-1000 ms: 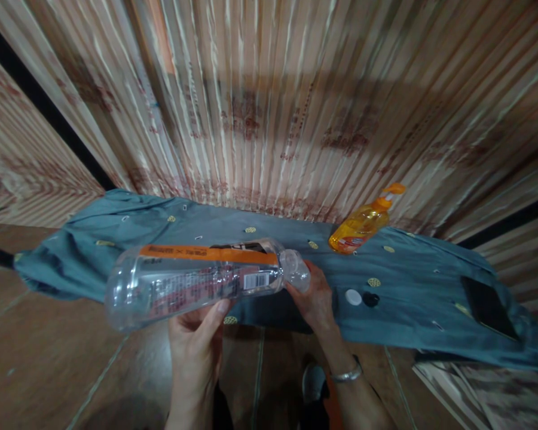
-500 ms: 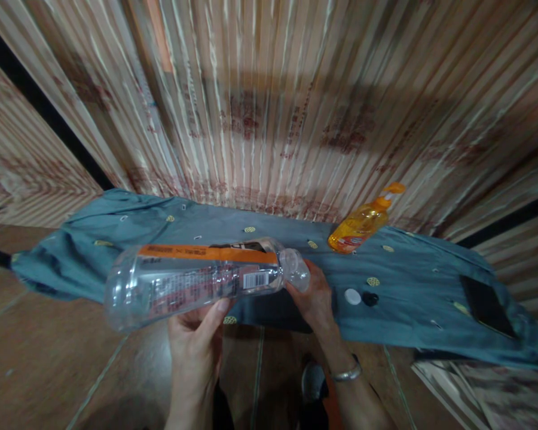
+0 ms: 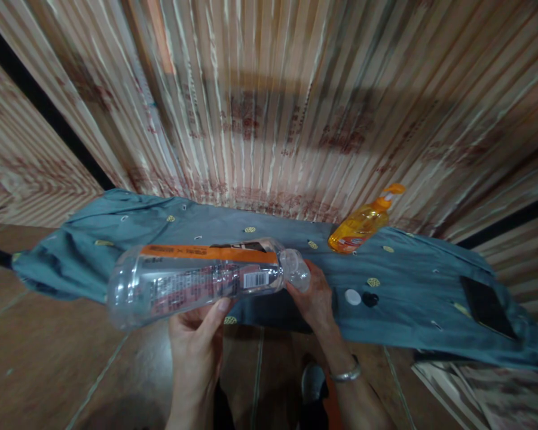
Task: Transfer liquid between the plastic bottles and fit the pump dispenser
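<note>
A large clear plastic bottle (image 3: pixel 134 286) lies sideways in the air above the cloth, its base to the left. Its label carries an orange band, dense small print and a barcode. My left hand (image 3: pixel 201 334) grips the body from below, thumb on the near side and fingers hidden behind it. At the other end, my right hand (image 3: pixel 311 295) is closed round the neck, next to a clear rounded piece (image 3: pixel 298 272) there. Whether that piece is separate from the bottle, I cannot tell. A metal bracelet (image 3: pixel 347 374) circles my right wrist.
On the blue-grey cloth-covered table (image 3: pixel 407 316) stands a yellow pump bottle (image 3: pixel 358 230) towards the back. A white disc (image 3: pixel 352 297), a small black piece (image 3: pixel 370 298) and a dark flat phone-like object (image 3: pixel 486 306) lie to the right. A striped curtain (image 3: pixel 251 161) hangs behind.
The bottle's base end has shifted very slightly to the right. Both hands keep the same hold, and everything on the table stays put.
</note>
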Demonstrator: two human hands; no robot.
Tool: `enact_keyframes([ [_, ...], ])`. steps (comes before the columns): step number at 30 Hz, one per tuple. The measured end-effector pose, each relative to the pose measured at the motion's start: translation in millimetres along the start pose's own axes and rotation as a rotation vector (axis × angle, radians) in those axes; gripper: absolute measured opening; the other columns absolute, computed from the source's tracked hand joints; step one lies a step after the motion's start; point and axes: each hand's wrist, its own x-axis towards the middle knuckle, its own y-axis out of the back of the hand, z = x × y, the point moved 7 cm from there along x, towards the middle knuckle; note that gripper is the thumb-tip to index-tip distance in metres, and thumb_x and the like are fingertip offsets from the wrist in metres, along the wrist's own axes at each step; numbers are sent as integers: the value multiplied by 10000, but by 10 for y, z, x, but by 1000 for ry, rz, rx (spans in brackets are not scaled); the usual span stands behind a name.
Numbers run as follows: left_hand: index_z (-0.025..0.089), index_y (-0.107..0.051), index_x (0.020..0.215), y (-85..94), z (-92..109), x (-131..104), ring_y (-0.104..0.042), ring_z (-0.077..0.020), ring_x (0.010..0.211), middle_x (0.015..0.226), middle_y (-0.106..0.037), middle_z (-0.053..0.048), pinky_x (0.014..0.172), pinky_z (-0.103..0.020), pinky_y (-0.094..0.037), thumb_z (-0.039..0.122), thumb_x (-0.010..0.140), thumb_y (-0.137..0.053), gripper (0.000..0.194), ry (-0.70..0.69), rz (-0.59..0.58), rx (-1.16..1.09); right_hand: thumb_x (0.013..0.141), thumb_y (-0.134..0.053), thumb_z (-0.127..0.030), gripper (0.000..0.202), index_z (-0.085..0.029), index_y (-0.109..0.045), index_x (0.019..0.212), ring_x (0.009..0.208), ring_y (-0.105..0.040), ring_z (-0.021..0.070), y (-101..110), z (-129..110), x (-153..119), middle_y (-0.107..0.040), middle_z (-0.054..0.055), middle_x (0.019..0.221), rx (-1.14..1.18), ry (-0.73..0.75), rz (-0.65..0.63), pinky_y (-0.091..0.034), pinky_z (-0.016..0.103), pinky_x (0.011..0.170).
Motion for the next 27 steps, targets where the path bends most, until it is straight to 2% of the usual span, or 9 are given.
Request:
enact_keyframes([
  [13, 158, -731, 601, 29, -15, 3, -698, -146, 581, 623, -746, -49, 609, -240, -614, 374, 451, -994, 372, -19, -12, 25, 812, -638, -437, 524, -185, -570, 1266, 1058, -700, 324, -19, 20, -15, -724, 152, 1149, 6, -2, -11, -595, 513, 906],
  [27, 152, -752, 683, 66, -30, 13, -738, -187, 656, 698, -775, -70, 699, -301, -641, 373, 466, -983, 386, -14, -9, 43, 822, -636, -433, 535, -177, -577, 1288, 1066, -704, 323, -3, 4, -16, -732, 160, 1156, 10, 19, -12, -594, 511, 914],
])
